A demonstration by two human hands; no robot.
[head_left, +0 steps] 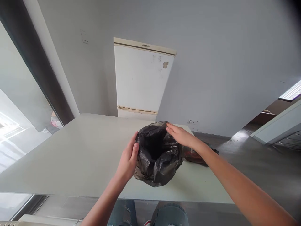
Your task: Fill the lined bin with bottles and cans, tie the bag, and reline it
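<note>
A black garbage bag (164,169) stands on the white table (94,157) in front of me, its mouth spread wide and its edge folded outward over a round rim. Whatever container it may line is covered by the plastic. My left hand (129,157) grips the left side of the rim, thumb on top and fingers around the outside. On the far right side, my right hand (180,135) is closed over the edge of the bag. The inside of the bag is dark, so its bottom cannot be made out.
Behind my right forearm lies a dark, reddish plastic package (195,157) on the table's right side. A white refrigerator (141,78) stands beyond the table against the grey wall (223,62). The table's front edge runs just above my knees.
</note>
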